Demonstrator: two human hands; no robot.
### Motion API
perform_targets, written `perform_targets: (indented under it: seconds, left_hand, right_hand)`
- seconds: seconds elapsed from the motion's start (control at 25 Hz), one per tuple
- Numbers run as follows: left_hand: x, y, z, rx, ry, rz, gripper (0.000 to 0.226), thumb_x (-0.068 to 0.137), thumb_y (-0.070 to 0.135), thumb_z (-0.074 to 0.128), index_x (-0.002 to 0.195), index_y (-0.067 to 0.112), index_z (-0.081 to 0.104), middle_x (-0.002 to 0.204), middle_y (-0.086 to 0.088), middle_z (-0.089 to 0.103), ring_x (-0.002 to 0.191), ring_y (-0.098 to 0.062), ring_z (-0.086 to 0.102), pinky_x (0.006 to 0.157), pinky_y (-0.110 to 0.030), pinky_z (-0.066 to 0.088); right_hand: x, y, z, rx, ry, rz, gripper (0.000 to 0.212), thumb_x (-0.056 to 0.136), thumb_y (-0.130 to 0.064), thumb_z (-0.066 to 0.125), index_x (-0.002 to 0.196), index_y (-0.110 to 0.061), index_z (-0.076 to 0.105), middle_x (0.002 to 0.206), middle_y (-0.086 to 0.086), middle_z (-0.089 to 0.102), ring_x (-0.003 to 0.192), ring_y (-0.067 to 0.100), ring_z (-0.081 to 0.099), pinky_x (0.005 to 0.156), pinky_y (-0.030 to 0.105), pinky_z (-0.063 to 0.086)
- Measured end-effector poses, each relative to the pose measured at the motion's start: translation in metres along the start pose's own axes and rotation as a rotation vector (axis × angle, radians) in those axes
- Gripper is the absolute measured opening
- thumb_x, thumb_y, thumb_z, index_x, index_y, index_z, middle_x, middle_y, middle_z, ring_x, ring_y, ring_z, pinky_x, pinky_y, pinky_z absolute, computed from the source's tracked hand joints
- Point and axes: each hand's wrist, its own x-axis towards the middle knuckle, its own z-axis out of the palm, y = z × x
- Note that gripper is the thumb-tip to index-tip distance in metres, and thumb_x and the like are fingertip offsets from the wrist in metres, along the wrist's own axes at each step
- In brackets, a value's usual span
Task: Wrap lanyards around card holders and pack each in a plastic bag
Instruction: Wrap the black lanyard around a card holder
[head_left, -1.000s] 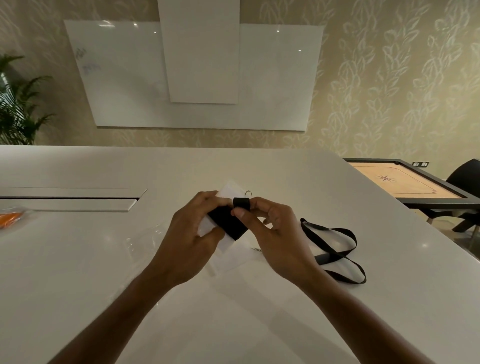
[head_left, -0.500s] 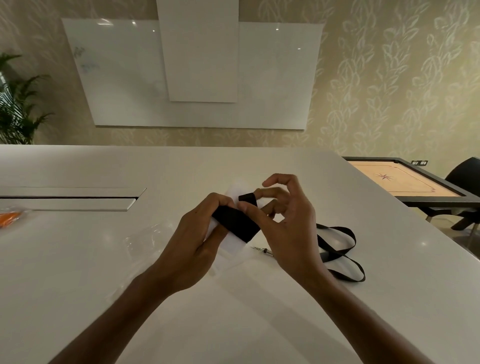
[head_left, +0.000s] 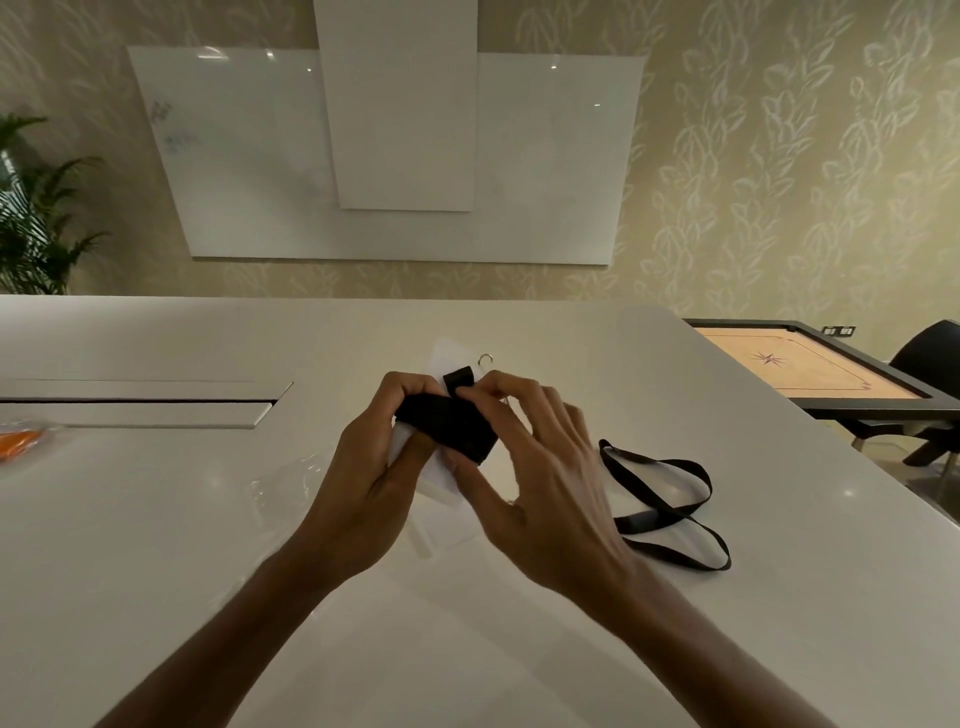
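Winding the lanyard round the holder

Head view: left hand grips the stiff white card holder above the worktop. Right hand pinches the flat black woven lanyard against it, several turns on. A slack loop lies right. Likely next: feed the remaining strap round, keeping tension. A crinkled clear bag waits left.

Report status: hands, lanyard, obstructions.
Left hand grips card holder; right hand pinches black lanyard wrapped around it. Loose lanyard beside. Nothing obstructing.
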Motion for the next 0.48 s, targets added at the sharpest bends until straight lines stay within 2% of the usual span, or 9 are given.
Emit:
perform_targets:
  seconds: [0.08, 0.24, 0.36, 0.48]
  left_hand:
    - [0.0004, -0.0040, 0.0000, 0.014, 0.005, 0.001, 0.017, 0.091, 0.014, 0.044, 0.101, 0.026, 0.049, 0.097, 0.024, 0.060, 0.095, -0.001, 0.060, 0.077, -0.008, 0.045]
    - [-0.0001, -0.0083, 0.0023, 0.009, 0.006, -0.006, 0.022, 0.089, 0.009, 0.039, 0.096, 0.025, 0.053, 0.093, 0.022, 0.062, 0.091, -0.004, 0.061, 0.078, -0.009, 0.045]
    - [-0.0006, -0.0078, 0.0034, -0.031, 0.002, -0.003, 0.026, 0.088, 0.007, 0.037, 0.093, 0.024, 0.057, 0.092, 0.017, 0.065, 0.089, -0.006, 0.063, 0.078, -0.011, 0.046]
    - [-0.0001, -0.0077, 0.0024, -0.077, 0.030, -0.023, 0.027, 0.087, 0.007, 0.037, 0.093, 0.025, 0.056, 0.090, 0.015, 0.065, 0.087, -0.009, 0.063, 0.078, -0.016, 0.049]
  right_hand:
    - [-0.0029, -0.0053, 0.0037, 0.014, -0.030, 0.023, 0.041, 0.093, -0.037, 0.053, 0.128, -0.015, 0.057, 0.125, 0.001, 0.055, 0.111, 0.015, 0.051, 0.094, 0.028, 0.039]
    - [-0.0021, -0.0043, 0.0027, 0.105, -0.064, 0.058, 0.023, 0.092, -0.029, 0.060, 0.113, -0.019, 0.059, 0.114, -0.007, 0.058, 0.101, 0.012, 0.052, 0.091, 0.035, 0.041]
    - [0.0004, -0.0033, -0.0014, 0.135, -0.094, 0.067, 0.019, 0.091, -0.027, 0.062, 0.109, -0.021, 0.060, 0.117, -0.009, 0.058, 0.101, 0.011, 0.052, 0.093, 0.032, 0.037]
    - [0.0010, -0.0055, -0.0037, 0.183, -0.073, 0.080, 0.017, 0.090, -0.026, 0.064, 0.107, -0.022, 0.061, 0.107, -0.011, 0.064, 0.093, 0.010, 0.055, 0.092, 0.029, 0.035]
